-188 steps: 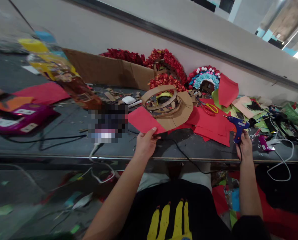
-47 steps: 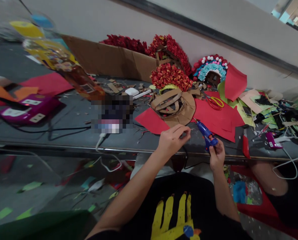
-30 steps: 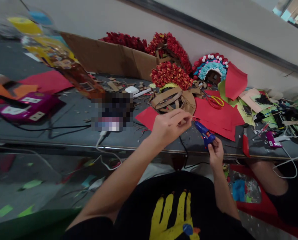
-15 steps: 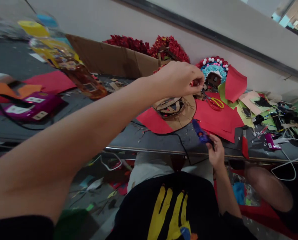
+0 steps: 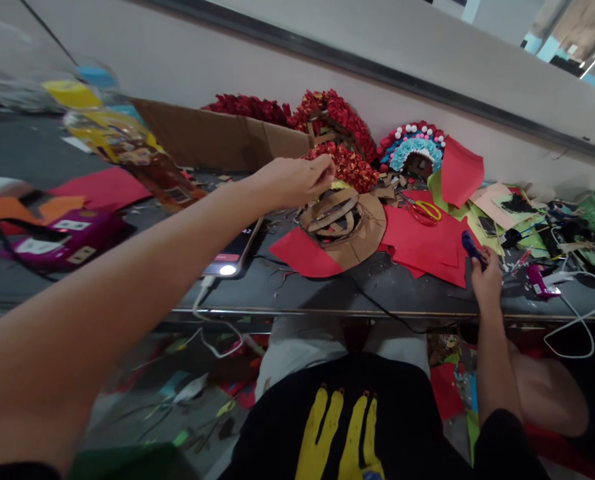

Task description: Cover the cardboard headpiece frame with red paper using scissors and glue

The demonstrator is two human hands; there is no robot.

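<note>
My left hand [image 5: 310, 181] reaches in over the back of a round cardboard hat frame [image 5: 370, 230], beside a clump of red paper petals [image 5: 350, 167]. Its fingers are pinched together, and what they hold, if anything, is hidden. At the right, my right hand [image 5: 488, 280] grips a dark blue glue gun [image 5: 472, 248], its nose pointing up and away from me. The gun is over the edge of some red paper sheets [image 5: 427, 243]. A red piece [image 5: 304, 253] lies at the frame's left brim.
Yellow-and-red scissors [image 5: 426, 211] lie on the red sheets. A charging phone [image 5: 234, 253], a drink bottle [image 5: 142, 157] and a purple power strip [image 5: 72, 233] are at the left. Behind stands a blue-and-red decorated arch [image 5: 417, 150]. Another person's arm [image 5: 552, 393] is at lower right.
My left hand has moved left and down, from near the scissors to the frame's back left. My right hand has carried the glue gun to the right. The phone has come into view.
</note>
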